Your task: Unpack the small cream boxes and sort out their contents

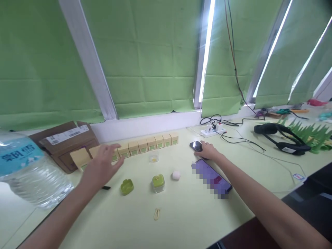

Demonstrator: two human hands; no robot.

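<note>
My left hand (102,166) hovers at the left part of a row of small tan boxes (143,146), thumb and fingers apart, with nothing seen between them. It hides part of the row. My right hand (209,151) has its fingers around the near right side of a small dark, glossy phone-like device (195,146) on the table. Just below lies a larger phone (212,178) with a purple screen. Toward the middle are a clear jar with a green lid (158,183), a green flower-shaped dish (127,186), a small clear container (154,157) and a white rounded piece (176,175).
A large water bottle (33,173) and an open cardboard box (67,141) stand at left. A pale loop of cord (157,214) lies near the front. At right are a power strip (212,130) with cables, black headphones (282,138) and green spiky pieces (311,135).
</note>
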